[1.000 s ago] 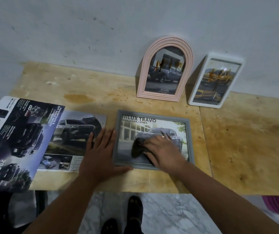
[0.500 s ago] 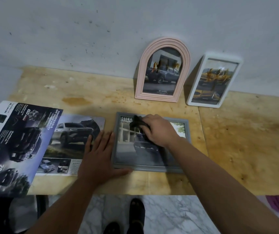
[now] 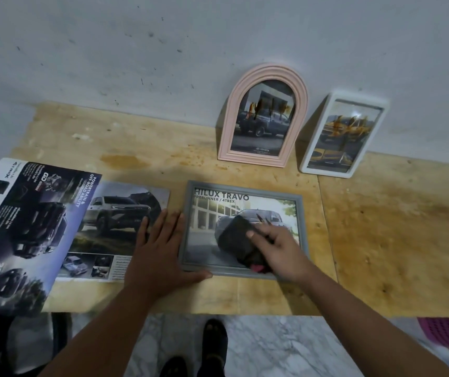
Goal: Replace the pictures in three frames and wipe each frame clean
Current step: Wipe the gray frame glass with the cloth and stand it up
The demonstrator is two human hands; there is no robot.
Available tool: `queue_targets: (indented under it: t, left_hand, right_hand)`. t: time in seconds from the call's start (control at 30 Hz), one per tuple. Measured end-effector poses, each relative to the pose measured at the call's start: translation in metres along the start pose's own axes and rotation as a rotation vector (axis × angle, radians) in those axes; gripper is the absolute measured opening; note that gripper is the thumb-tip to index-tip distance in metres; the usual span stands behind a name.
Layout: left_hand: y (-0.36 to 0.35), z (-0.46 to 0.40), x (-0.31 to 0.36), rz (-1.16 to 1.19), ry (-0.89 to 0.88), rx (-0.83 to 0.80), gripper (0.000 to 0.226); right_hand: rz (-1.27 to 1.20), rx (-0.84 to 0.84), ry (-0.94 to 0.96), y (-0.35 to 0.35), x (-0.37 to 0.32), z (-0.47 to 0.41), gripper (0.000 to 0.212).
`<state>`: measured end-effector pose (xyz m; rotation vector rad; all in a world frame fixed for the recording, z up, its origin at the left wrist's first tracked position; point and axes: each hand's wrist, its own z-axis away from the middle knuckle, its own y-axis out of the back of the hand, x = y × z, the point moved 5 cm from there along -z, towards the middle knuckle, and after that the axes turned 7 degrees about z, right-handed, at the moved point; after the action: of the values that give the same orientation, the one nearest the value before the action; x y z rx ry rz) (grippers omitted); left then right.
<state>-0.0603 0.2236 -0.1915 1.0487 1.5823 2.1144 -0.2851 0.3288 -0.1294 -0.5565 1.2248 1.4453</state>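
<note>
Grey rectangular frame (image 3: 303, 224) — left hand (image 3: 161, 257) flat, right hand (image 3: 277, 248) pressing dark cloth (image 3: 235, 238).

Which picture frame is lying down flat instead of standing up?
The grey frame lies flat on the table. The pink arched frame and the white frame both lean upright against the wall.

Dim, soft indoor light; wide-angle bending at the edges, glare on the pink frame (image 3: 263, 115).
</note>
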Motion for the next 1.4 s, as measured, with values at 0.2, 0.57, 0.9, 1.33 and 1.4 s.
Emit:
queue_targets:
  t: [0.2, 0.57, 0.9, 1.33, 1.4]
  left_hand:
    - [0.0, 0.001, 0.0, 0.01, 0.005, 0.005, 0.139]
    - [0.001, 0.0, -0.001, 0.022, 0.01, 0.0, 0.139]
    - [0.0, 0.001, -0.001, 0.01, 0.006, 0.001, 0.138]
    - [0.0, 0.001, 0.0, 0.021, -0.009, 0.016, 0.138]
    - [0.001, 0.001, 0.0, 0.03, -0.007, 0.014, 0.138]
  right_hand:
    - [-1.097, 0.061, -0.368, 0.015, -0.003, -0.021, 0.048]
    - [-0.635, 0.342, -0.29, 0.014, 0.011, -0.043, 0.042]
    - [1.165, 0.313, 0.395, -0.013, 0.013, -0.071, 0.039]
    - [0.817, 0.082, 0.539, -0.042, 0.017, -0.018, 0.031]
    - [0.59, 0.132, 0.412, -0.024, 0.007, -0.028, 0.029]
